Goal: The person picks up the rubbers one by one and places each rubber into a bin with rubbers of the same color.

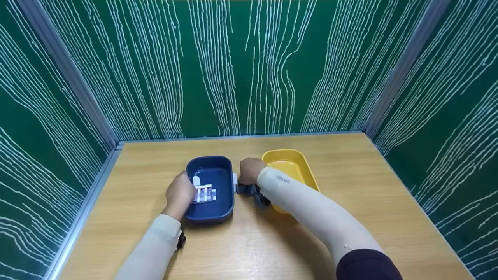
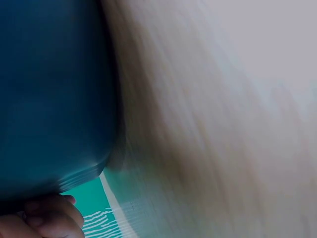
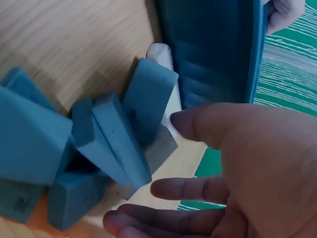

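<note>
My left hand (image 1: 181, 193) grips the left rim of a dark blue tray (image 1: 212, 216); its curled fingers (image 2: 55, 216) show at the rim in the left wrist view. Inside the tray lie white and pale purple striped pieces (image 1: 204, 193). My right hand (image 3: 267, 163) is just off the tray's right side, thumb and fingers spread apart with a gap between them. Close by its fingertips, several blue-grey rectangular blocks (image 3: 121, 139) lie piled on the table. A white piece (image 3: 159, 53) sits between these blocks and the tray wall.
A yellow tray (image 1: 309, 175) stands to the right, partly covered by my right forearm. Both trays are on a wooden table (image 1: 155, 155). Green panels with white wavy lines (image 1: 241, 77) rise behind and at both sides, framed by metal bars (image 1: 93, 93).
</note>
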